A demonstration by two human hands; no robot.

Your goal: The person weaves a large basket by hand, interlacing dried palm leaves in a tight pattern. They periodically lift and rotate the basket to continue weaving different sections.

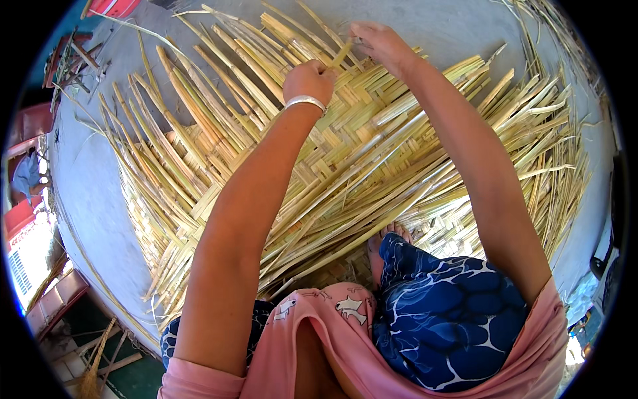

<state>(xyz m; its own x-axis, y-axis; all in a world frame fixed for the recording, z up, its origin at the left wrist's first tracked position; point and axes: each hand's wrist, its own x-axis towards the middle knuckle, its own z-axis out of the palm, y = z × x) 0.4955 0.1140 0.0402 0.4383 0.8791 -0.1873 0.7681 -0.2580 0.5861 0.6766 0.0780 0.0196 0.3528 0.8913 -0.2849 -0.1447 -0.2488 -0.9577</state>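
A woven mat of split reed strips (359,136), yellow-green and in a diagonal weave, spreads across the floor in front of me. My left hand (310,85), with a silver bangle at the wrist, is closed on a reed strip (343,53) near the mat's far edge. That short pale strip slants up and right towards my right hand (380,44). The right fingers are bent together at its upper end; what lies between them is too small to make out. Loose strip ends (199,133) fan out beyond the weave to the left of my left hand.
A bundle of long loose reeds (372,169) lies diagonally across the mat, close to my bare foot (397,231). Grey floor (452,26) surrounds the mat. A broom (93,369) and red steps (60,306) are at the lower left. A red basin (118,6) stands far left.
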